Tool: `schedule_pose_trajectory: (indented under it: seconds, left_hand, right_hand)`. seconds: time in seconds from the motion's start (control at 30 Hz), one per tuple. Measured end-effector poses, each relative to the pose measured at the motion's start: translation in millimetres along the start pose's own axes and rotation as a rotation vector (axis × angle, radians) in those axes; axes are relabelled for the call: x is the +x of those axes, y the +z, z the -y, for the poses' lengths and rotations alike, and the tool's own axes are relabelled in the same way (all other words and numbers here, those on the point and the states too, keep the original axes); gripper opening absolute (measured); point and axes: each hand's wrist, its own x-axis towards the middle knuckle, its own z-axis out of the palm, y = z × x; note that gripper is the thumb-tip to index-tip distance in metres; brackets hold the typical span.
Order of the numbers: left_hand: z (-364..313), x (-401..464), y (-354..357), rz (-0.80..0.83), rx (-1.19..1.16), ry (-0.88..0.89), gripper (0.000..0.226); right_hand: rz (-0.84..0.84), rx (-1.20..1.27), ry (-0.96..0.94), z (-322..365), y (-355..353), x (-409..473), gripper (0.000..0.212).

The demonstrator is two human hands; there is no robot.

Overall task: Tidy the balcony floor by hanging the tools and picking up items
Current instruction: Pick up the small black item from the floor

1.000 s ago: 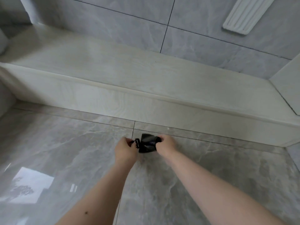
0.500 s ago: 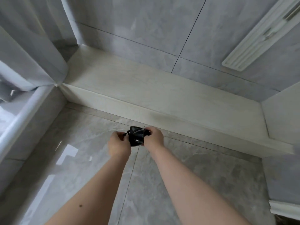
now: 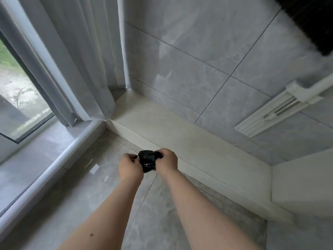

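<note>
Head view looks down on a person holding a small crumpled black bag [image 3: 148, 160] out in front, above the grey tiled floor [image 3: 75, 204] and near the pale raised ledge [image 3: 180, 134] along the wall. The left hand [image 3: 130, 166] pinches a thin bit at the bag's edge, its fingers curled tight; the right hand [image 3: 166, 160] grips the other side, fingers wrapped over the top. What the bag is made of is hard to tell, though it looks like glossy film. To my eye they are working it open or bunching it, and it would go best with both pinches kept firm, pulling apart evenly so the thin material does not tear or slip.
</note>
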Motion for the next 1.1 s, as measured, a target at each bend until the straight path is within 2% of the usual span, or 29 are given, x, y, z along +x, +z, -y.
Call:
schedule_pose_trajectory:
  seconds: [0.17, 0.3, 0.5, 0.87, 1.1]
  left_hand:
    - [-24.4, -29.8, -41.0, -0.092, -0.078, 0.035, 0.004]
    - [-29.3, -47.0, -81.7, -0.190, -0.141, 0.040, 0.017]
    - [-7.2, -65.4, -149.8, -0.314, -0.220, 0.001, 0.015]
    - [141.9, -157.3, -317.4, -0.638, -0.353, -0.158, 0.021]
    - [246.9, -236.4, -418.6, -0.881, -0.502, -0.285, 0.017]
  right_hand:
    - [0.102, -0.056, -0.073, 44.3, -8.6, -35.0, 0.039]
    - [0.184, -0.103, -0.123, 72.8, 2.7, -69.6, 0.035]
    - [0.306, -0.221, -0.209, 95.0, 40.6, -125.9, 0.032]
    - [0.630, -0.412, -0.410, 55.6, 167.8, -310.1, 0.028]
    - [0.859, -0.546, -0.553, 14.2, 243.6, -450.9, 0.037]
